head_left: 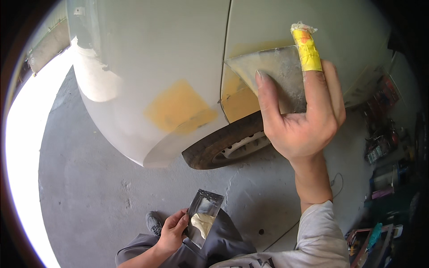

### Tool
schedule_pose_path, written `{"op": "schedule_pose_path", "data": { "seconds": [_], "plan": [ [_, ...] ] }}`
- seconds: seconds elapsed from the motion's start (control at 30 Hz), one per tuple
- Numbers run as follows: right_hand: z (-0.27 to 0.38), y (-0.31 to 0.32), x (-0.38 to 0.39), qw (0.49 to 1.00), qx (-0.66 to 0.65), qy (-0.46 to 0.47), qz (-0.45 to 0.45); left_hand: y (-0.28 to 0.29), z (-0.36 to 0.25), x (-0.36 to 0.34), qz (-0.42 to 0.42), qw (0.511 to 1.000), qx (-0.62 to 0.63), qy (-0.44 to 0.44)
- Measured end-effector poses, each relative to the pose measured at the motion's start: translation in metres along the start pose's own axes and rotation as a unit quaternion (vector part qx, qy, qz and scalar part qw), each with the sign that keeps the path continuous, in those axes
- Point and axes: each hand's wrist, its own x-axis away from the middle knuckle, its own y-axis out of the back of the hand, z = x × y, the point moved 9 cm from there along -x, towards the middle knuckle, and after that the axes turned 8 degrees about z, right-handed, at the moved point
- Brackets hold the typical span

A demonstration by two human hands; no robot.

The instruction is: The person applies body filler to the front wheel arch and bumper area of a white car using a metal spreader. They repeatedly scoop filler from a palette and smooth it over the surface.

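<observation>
In my left hand is a flat, dark rectangular mixing plate, gripped by its edge with the thumb on top. A lump of cream-coloured putty lies on it. My right hand is up against the car body and grips a thin, greyish putty spreader between thumb and fingers. The spreader's wide edge lies at or close to the panel beside a vertical seam. Yellow tape wraps one right fingertip, with white gauze at its end. A tan filler patch shows partly behind the spreader, above the wheel.
Left of the seam, the pale car body bears another tan patch. Below it are a tyre and the grey concrete floor. Tools and boxes crowd the right side. My shoe is near the lower left.
</observation>
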Motion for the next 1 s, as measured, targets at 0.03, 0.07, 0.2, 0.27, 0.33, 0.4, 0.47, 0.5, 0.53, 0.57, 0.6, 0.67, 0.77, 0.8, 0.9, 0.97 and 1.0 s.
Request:
{"op": "schedule_pose_path", "data": {
  "seconds": [0.03, 0.07, 0.2, 0.27, 0.33, 0.4, 0.47, 0.5, 0.53, 0.57, 0.6, 0.67, 0.77, 0.8, 0.9, 0.97, 1.0],
  "plan": [
    [0.005, 0.001, 0.004, 0.999, 0.0, 0.033, -0.022, 0.007, 0.005, 0.001, -0.03, 0.999, -0.01, 0.019],
    [0.006, 0.001, 0.007, 0.999, -0.001, 0.039, -0.024, 0.004, 0.005, 0.001, -0.01, 1.0, 0.002, 0.005],
    [-0.002, -0.002, 0.02, 1.0, -0.025, -0.003, -0.016, 0.003, 0.006, 0.002, -0.017, 1.0, 0.004, -0.004],
    [0.002, -0.006, 0.026, 1.0, -0.015, 0.011, 0.002, 0.007, 0.009, 0.004, -0.047, 0.998, -0.013, 0.029],
    [0.005, -0.007, 0.031, 1.0, -0.01, 0.009, 0.004, 0.0, 0.003, 0.004, -0.015, 1.0, -0.003, 0.008],
    [0.01, -0.008, 0.035, 1.0, -0.001, 0.013, 0.008, -0.001, -0.001, 0.006, -0.015, 1.0, 0.003, 0.003],
    [0.012, -0.008, 0.039, 1.0, 0.0, 0.015, 0.008, -0.003, -0.003, 0.007, -0.014, 1.0, 0.014, 0.001],
    [0.012, -0.006, 0.042, 1.0, -0.008, 0.014, -0.005, -0.004, -0.003, 0.008, -0.014, 1.0, 0.014, 0.001],
    [0.015, -0.006, 0.043, 1.0, 0.0, 0.026, -0.001, -0.004, -0.004, 0.007, -0.013, 1.0, 0.014, 0.001],
    [0.016, -0.005, 0.046, 0.999, 0.002, 0.035, -0.012, -0.003, -0.004, 0.008, -0.024, 1.0, 0.011, 0.01],
    [0.017, -0.007, 0.047, 0.999, 0.006, 0.04, 0.002, -0.006, -0.005, 0.008, -0.011, 1.0, 0.019, 0.002],
    [0.016, -0.007, 0.051, 0.999, 0.014, 0.051, -0.002, -0.004, -0.003, 0.008, -0.026, 0.999, 0.021, 0.017],
    [0.017, -0.012, 0.058, 0.996, 0.03, 0.081, -0.007, -0.005, -0.004, 0.005, -0.01, 1.0, 0.023, -0.001],
    [0.018, -0.012, 0.062, 0.995, 0.039, 0.096, -0.009, -0.004, -0.003, 0.005, -0.005, 1.0, 0.026, -0.005],
    [0.015, -0.014, 0.075, 0.993, 0.012, 0.106, -0.041, -0.003, -0.001, 0.006, 0.0, 1.0, 0.024, -0.009],
    [0.014, -0.023, 0.084, 0.993, 0.01, 0.114, -0.014, -0.003, -0.001, 0.005, 0.0, 1.0, 0.02, -0.013],
    [0.012, -0.024, 0.091, 0.993, 0.009, 0.112, -0.019, -0.002, 0.0, 0.003, -0.002, 1.0, 0.02, -0.014]
  ]
}}
